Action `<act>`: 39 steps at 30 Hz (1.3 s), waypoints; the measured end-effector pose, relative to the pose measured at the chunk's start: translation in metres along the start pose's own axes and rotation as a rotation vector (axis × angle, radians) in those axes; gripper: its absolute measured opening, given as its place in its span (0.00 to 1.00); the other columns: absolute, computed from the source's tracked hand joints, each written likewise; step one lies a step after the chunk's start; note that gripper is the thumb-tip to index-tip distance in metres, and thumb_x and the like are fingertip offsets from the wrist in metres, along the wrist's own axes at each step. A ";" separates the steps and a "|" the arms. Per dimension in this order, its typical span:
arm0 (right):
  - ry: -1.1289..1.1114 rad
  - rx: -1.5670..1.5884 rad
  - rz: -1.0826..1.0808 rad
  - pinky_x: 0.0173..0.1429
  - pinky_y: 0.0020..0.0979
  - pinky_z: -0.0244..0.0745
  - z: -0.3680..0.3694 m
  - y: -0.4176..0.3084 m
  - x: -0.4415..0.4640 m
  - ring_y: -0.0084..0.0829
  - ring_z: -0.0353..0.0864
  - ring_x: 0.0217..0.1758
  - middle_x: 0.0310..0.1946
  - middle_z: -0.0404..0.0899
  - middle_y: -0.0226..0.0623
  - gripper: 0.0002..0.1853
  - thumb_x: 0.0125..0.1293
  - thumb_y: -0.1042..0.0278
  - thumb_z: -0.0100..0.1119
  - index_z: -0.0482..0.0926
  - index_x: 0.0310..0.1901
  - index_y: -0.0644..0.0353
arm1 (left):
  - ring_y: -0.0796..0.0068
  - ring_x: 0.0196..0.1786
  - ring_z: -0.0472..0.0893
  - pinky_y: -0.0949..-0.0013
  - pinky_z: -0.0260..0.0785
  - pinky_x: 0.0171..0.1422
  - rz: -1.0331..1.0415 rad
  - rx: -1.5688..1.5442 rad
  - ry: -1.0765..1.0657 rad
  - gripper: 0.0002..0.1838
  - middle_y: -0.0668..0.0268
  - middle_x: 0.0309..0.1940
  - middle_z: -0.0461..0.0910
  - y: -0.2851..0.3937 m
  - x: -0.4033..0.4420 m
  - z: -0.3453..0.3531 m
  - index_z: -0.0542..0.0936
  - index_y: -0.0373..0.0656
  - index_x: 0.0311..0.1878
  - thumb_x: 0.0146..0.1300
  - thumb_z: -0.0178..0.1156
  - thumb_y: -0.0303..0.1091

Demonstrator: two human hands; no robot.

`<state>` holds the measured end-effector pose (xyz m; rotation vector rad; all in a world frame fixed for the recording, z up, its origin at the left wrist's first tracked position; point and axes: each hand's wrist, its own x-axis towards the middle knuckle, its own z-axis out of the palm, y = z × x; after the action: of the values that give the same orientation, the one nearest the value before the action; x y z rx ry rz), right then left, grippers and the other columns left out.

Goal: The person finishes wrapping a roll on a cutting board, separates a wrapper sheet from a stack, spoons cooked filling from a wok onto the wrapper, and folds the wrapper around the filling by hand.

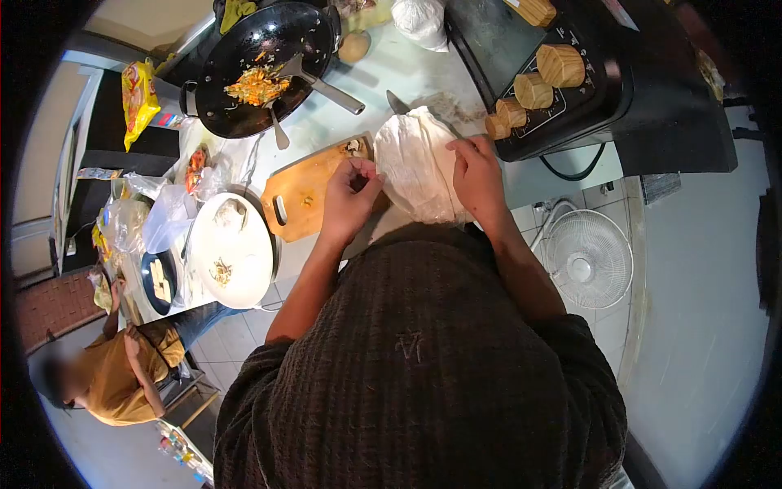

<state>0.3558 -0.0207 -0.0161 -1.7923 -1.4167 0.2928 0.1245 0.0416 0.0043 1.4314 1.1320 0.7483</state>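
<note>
Sheets (414, 167) creamy white. Cutting board (300, 183) light brown. Wok (248, 50) black, food (254, 86) mostly orange. Shirt (415, 383) dark brown, finely lined.

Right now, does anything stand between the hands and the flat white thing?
Nothing visible does: the right hand overlaps one edge of the flat white thing, and the left hand is at the opposite edge.

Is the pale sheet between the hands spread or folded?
Mostly spread: the pale sheet shows a broad, creased surface between left hand and right hand. Hidden folds: cannot tell.
</note>
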 end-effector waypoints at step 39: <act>0.022 0.046 -0.089 0.55 0.43 0.73 0.003 -0.006 0.000 0.48 0.79 0.47 0.44 0.77 0.43 0.06 0.62 0.81 0.57 0.79 0.38 0.59 | 0.48 0.49 0.80 0.53 0.75 0.51 0.344 0.873 -0.290 0.14 0.54 0.46 0.79 0.027 0.016 0.001 0.78 0.42 0.39 0.49 0.69 0.26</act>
<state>0.3497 -0.0190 -0.0131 -1.6853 -1.4588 0.2565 0.1368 0.0582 0.0278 2.4209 1.0304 0.2329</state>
